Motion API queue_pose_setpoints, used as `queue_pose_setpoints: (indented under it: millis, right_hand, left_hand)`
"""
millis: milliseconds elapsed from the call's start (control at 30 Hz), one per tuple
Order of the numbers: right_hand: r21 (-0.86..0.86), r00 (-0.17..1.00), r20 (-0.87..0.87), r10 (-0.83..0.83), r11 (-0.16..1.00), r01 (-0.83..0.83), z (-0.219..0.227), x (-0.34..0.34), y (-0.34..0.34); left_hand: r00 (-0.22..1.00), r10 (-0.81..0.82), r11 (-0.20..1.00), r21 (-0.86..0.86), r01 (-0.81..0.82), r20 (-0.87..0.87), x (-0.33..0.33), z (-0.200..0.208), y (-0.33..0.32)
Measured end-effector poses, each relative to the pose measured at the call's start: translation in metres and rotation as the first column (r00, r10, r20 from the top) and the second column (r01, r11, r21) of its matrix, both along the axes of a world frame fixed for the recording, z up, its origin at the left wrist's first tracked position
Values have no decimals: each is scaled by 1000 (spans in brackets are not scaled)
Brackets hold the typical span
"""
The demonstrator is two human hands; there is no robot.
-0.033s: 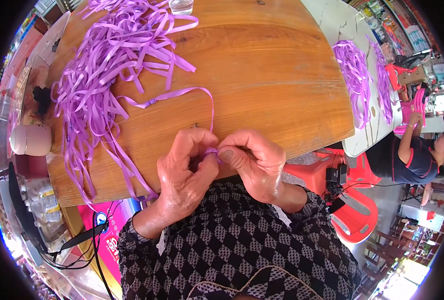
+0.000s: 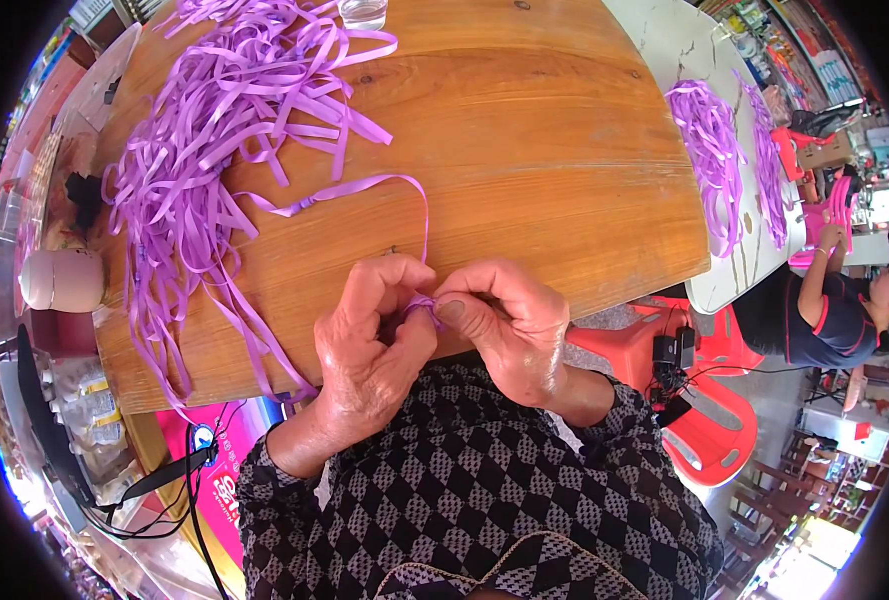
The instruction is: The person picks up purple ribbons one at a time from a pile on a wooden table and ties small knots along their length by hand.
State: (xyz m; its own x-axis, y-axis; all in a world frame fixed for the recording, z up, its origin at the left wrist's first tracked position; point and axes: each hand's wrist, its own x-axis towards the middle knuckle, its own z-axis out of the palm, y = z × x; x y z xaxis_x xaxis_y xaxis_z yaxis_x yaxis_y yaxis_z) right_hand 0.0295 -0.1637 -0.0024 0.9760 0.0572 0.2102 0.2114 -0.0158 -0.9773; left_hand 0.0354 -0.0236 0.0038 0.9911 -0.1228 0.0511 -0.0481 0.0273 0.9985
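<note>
Near the table's front edge, my left hand (image 2: 377,345) pinches a purple ribbon (image 2: 421,304) between bent fingers and thumb. My right hand (image 2: 506,325) meets it there, thumb and forefinger closed on the same ribbon. The ribbon is bunched into a small loop or knot at the fingertips, partly hidden by them. From my left fingers it runs up and curves left across the wood, passing a small knot (image 2: 303,204). It leads toward a large tangled heap of purple ribbons (image 2: 180,165) on the table's left side.
The wooden table (image 2: 535,130) stands before me, a clear cup (image 2: 363,12) at its far edge. To the right, purple ribbon bundles (image 2: 707,160) lie on a white marbled table (image 2: 655,35). Red plastic stools (image 2: 710,440) stand below. Another person (image 2: 833,300) works at far right.
</note>
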Motion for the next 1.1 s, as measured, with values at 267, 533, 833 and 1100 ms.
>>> queue_pose_setpoints:
  millis: [267, 533, 833, 1100]
  right_hand:
    - [621, 762, -510, 399, 783, 6, -1, 10, -12]
    - [552, 804, -505, 313, 834, 22, 8, -2, 2]
    - [474, 831, -462, 311, 878, -65, 6, 1, -16]
    - [167, 993, -106, 58, 985, -40, -5, -10, -7]
  left_hand:
    - [875, -73, 938, 330, -103, 479, 5, -4, 5]
    - [994, 66, 996, 60, -71, 85, -10, -8, 3]
    - [882, -254, 877, -480, 37, -396, 4, -1, 9]
    - [828, -225, 838, -535, -105, -514, 3, -1, 6]
